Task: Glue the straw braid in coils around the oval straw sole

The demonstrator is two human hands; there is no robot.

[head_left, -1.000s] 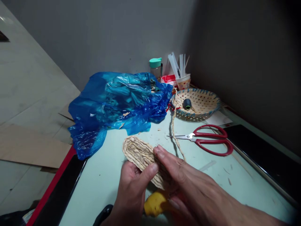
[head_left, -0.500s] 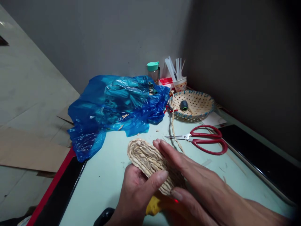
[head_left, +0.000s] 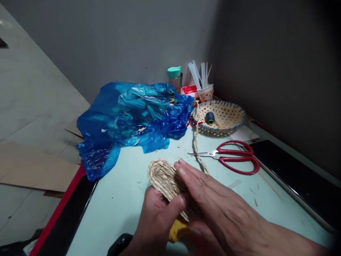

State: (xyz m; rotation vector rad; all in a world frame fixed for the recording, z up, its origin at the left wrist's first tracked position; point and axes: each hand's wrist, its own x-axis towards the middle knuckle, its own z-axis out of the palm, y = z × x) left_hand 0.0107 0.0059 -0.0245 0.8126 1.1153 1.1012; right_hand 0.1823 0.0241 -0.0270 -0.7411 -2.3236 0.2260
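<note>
Clamped on the straw mat (head_left: 162, 173), the left hand (head_left: 161, 218) has its thumb across the upper face and its fingers underneath. Along the mat's right side lies the right hand (head_left: 213, 201), its fingers close together and pointing far and left; whether it pinches the mat cannot be told, since the palm side is hidden. The mat, an oval of twisted straw rows, is tilted between both hands above the near middle of the table (head_left: 119, 199), partly covered by the right hand. Below it a yellow thing (head_left: 176, 231) shows, too hidden to name.

Just beyond the right hand, a straw cord (head_left: 196, 140) runs from the left rim of the basket (head_left: 229, 115) across the blades of the red-handled scissors (head_left: 237, 157), which point left. Inside the basket sits a dark spool (head_left: 209, 117). Far left spreads a crumpled blue bag (head_left: 133, 117); a cup (head_left: 206, 94) holding straws (head_left: 195, 74) stands behind the basket.
</note>
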